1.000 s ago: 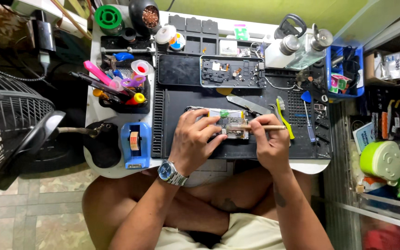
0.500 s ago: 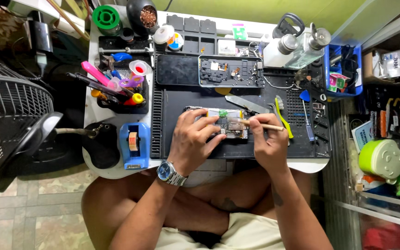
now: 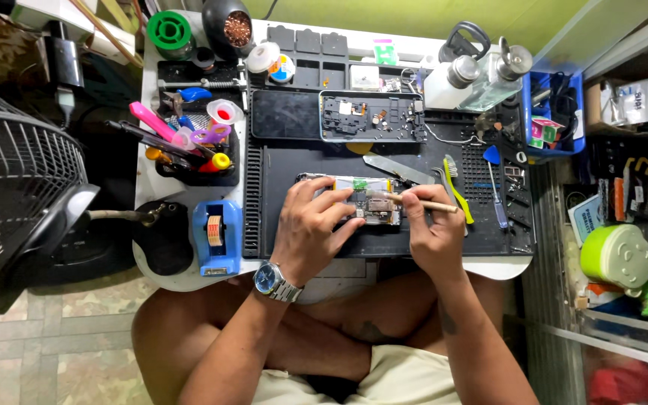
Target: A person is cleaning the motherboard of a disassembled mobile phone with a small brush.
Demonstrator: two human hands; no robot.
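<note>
Here the left hand (image 3: pixel 310 229) pinned the opened phone (image 3: pixel 361 199) to the mat (image 3: pixel 301 157) — right hand's (image 3: pixel 433 229) grip closed on a brush (image 3: pixel 414 201), bristles on the board.

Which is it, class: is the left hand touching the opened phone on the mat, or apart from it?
Touching. The head view shows the left hand lying on the opened phone, fingers pressed on it.
</note>
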